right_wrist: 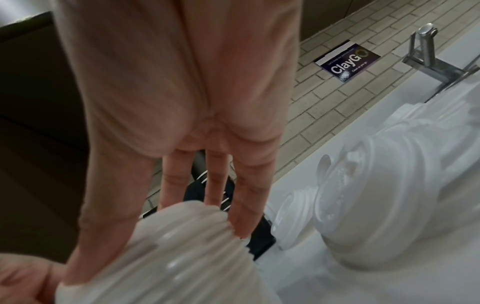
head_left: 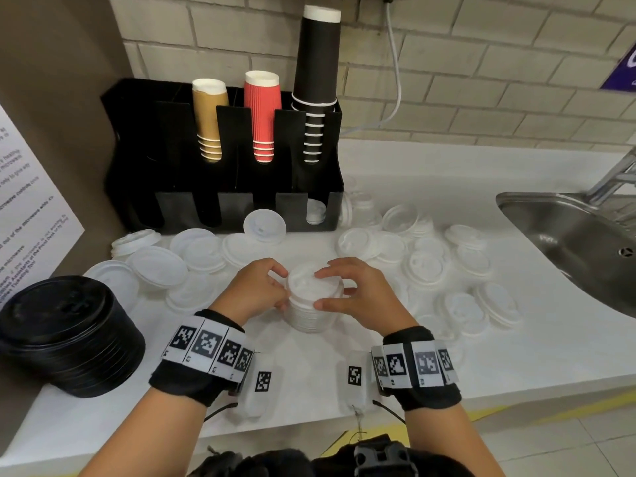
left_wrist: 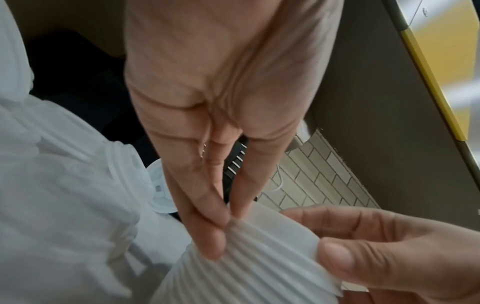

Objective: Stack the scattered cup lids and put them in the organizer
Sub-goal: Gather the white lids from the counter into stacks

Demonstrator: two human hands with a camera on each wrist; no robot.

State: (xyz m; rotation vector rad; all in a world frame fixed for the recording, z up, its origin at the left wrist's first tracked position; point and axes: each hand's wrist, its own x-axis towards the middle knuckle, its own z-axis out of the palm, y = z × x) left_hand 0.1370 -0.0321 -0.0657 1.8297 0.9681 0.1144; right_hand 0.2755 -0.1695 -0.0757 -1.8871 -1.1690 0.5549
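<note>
Wrists: both near the bench's front edge, banded with printed markers.
Left hand [head_left: 256,287]: fingers curled against the left side of the white lid stack [head_left: 311,304].
Right hand [head_left: 354,292]: fingers curled over the stack's top and right side.
Stack: standing mid-bench, between loose lids [head_left: 426,266].
Organizer [head_left: 223,160]: back-left corner.
Advice: square the rims evenly before lifting; uneven pressure likely tilts the stack.

Lower ribs of white lid stack [head_left: 311,306] partly hidden behind both hands. Organizer [head_left: 220,204] front slots too dark to read, except one white lid [head_left: 316,211] in rightmost. Sink [head_left: 578,242] cut by right edge. Wall notice [head_left: 24,208] text too blurred to read.
</note>
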